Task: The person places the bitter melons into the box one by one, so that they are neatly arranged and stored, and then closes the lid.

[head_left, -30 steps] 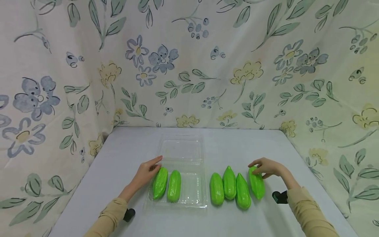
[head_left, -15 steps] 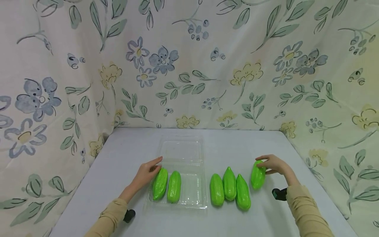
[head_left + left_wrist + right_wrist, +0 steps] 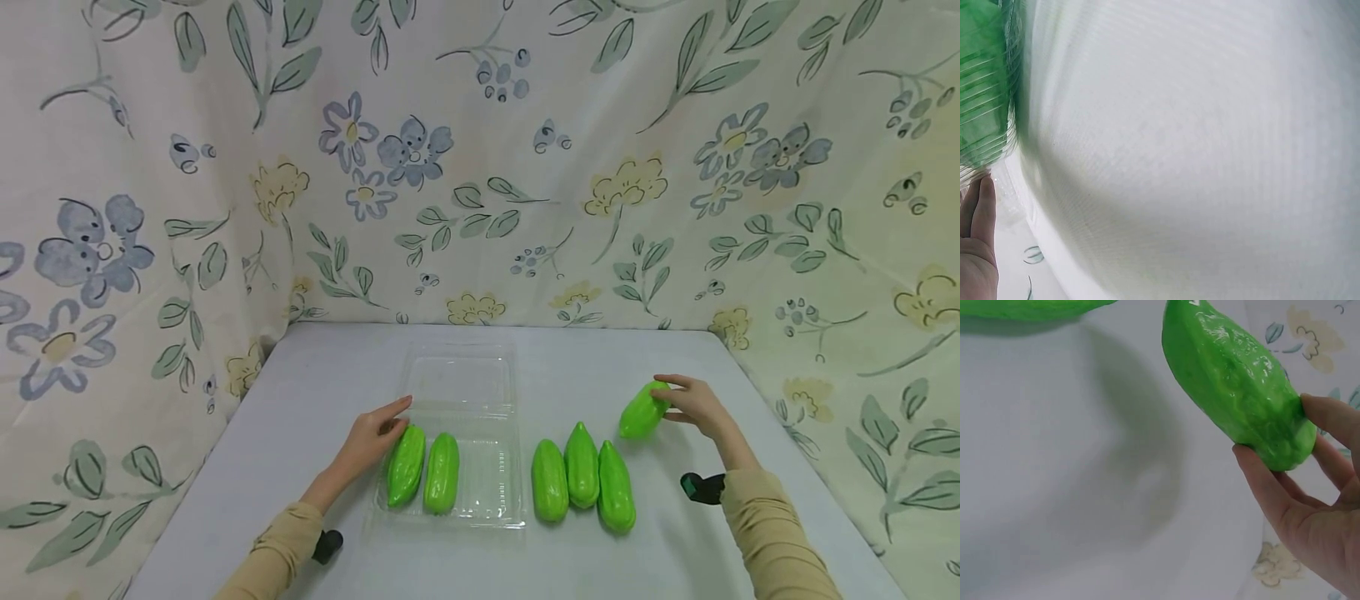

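My right hand (image 3: 693,404) holds a glossy green bitter melon (image 3: 643,411) by its blunt end, thumb and fingers around it. In the right wrist view this bitter melon (image 3: 1241,387) is raised above the table, its pointed end away from the palm and its shadow below. My left hand (image 3: 371,437) rests at the left side of the clear plastic clamshell box (image 3: 487,492), fingers straight near the hinge. In the left wrist view the fingertips (image 3: 986,184) touch the box's ribbed wall. Two bitter melons, left (image 3: 406,467) and right (image 3: 441,473), lie side by side in the box's base.
Three more bitter melons, left (image 3: 550,481), middle (image 3: 582,467) and right (image 3: 617,487), lie in a row right of the box. The box's clear lid (image 3: 459,379) lies folded back behind its base. Floral cloth (image 3: 480,167) hangs around the white table (image 3: 300,375).
My right hand has lifted the rightmost bitter melon from the table and moved it back, and its pointed end has swung left. The left hand has stayed at the box.
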Tool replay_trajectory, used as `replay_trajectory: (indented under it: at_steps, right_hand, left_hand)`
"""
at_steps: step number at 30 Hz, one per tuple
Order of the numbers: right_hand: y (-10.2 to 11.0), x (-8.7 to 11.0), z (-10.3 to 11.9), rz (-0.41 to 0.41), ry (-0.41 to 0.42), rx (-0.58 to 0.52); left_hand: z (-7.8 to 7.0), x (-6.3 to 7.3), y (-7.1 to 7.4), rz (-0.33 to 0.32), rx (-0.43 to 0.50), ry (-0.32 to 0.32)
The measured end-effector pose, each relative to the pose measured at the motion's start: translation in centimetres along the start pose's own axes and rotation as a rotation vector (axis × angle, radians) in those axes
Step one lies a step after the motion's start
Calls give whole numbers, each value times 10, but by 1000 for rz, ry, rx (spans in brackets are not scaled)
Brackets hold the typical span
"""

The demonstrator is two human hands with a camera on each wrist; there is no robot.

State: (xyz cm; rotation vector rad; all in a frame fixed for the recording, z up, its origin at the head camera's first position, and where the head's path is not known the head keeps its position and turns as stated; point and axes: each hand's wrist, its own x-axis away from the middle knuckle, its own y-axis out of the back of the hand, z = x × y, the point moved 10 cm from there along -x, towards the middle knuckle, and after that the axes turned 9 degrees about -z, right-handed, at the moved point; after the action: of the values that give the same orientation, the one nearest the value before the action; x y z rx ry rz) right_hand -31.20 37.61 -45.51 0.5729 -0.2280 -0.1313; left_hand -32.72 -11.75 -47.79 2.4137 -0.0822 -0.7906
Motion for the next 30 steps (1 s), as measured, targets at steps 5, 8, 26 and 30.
replay_trajectory:
  at_steps: [5, 8, 26, 30]
  right_hand:
    - [-6, -4, 8, -5, 8, -80]
    - [-10, -4, 13, -3, 25, -118]
    - [-32, -2, 32, 41, 77, -211]
    - [-40, 0, 40, 58, 80, -233]
  left_hand:
    - [0, 0, 0, -8, 0, -10]
    - [-1, 0, 1, -14, -6, -17]
    - [2, 0, -1, 2, -4, -1]
    - [1, -1, -1, 0, -3, -6]
